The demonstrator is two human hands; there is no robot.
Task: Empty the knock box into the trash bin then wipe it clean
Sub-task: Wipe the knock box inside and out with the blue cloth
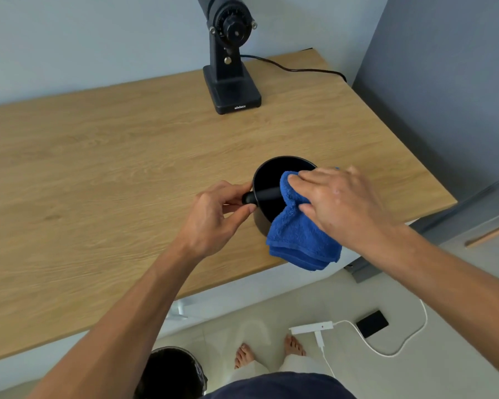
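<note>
The black round knock box [267, 180] stands on the wooden table [104, 168] near its front right edge. My left hand [216, 214] pinches the left end of the black knock bar that crosses the box. My right hand [340, 200] presses a folded blue cloth [298, 231] onto the box's right rim, fingers flat on top. Part of the cloth dips inside the box and the rest hangs down over its front. The inside of the box looks dark; I cannot tell what is in it. The trash bin [170, 372], lined in black, stands on the floor below the table edge.
A black coffee grinder [231, 53] stands at the back of the table, its cable [294, 69] trailing right. On the floor lie a white power strip [311, 329] with cable and a black flat device [372, 323]. My bare feet [244, 355] are beside the bin.
</note>
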